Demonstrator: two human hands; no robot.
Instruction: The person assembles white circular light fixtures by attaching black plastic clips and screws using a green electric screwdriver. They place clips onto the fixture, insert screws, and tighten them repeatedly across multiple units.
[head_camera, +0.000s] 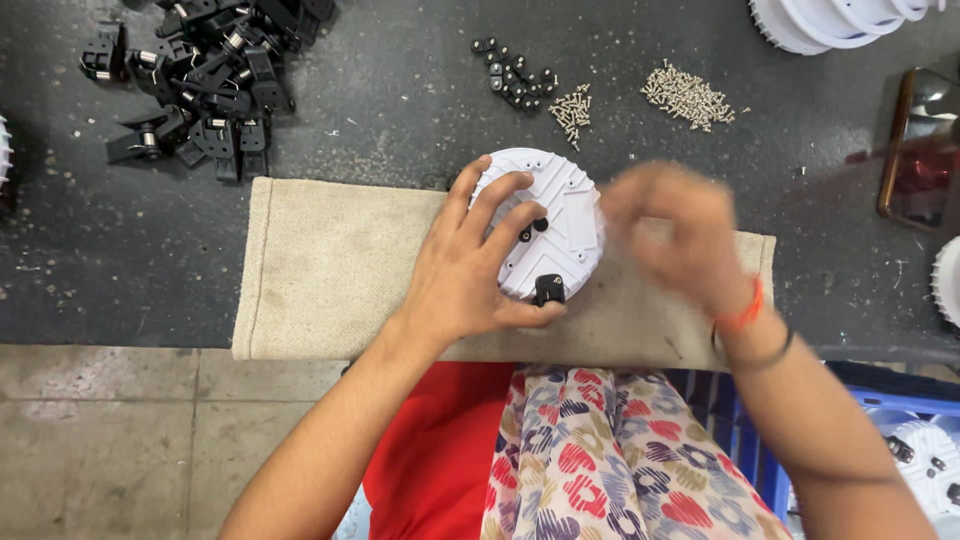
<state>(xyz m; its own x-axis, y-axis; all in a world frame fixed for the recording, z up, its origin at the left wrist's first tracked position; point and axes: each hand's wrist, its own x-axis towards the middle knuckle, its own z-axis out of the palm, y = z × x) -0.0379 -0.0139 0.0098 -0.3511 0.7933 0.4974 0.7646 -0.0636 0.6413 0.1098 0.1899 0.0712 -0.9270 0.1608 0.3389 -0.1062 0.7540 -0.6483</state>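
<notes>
A round white plastic disc (560, 215) lies on a beige cloth (330, 265) on the dark worktable. A small black clip (548, 289) sits at its near rim and a small black piece (540, 225) near its centre. My left hand (468, 270) rests on the disc's left side, fingers spread over it and thumb by the black clip. My right hand (675, 235) hovers blurred just right of the disc, fingers curled; whether it holds anything I cannot tell.
A heap of black clips with metal springs (205, 75) lies at the back left. Small black pieces (515, 78) and two piles of screws (572, 108) (688, 97) lie behind the disc. White discs (830, 20) stand at the back right. A blue crate (900, 440) holds more discs.
</notes>
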